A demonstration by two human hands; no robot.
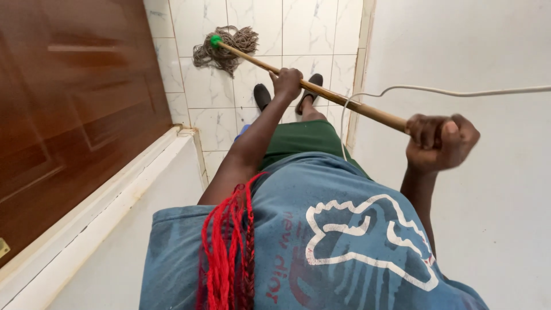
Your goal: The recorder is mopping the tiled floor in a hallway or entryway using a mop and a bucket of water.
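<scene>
A mop with a wooden handle (356,107) and a grey string head (225,47) on a green socket rests on the white tiled floor (310,28). My left hand (287,82) grips the handle partway down, above my feet. My right hand (439,142) is closed around the handle's upper end, near the white wall. The mop head lies on the floor ahead of my black shoes (263,95).
A brown wooden door (69,115) with a white frame (120,183) stands on the left. A white wall (488,46) runs along the right, with a thin white cable (459,92) hanging across it. Red braids (229,252) hang over my blue shirt.
</scene>
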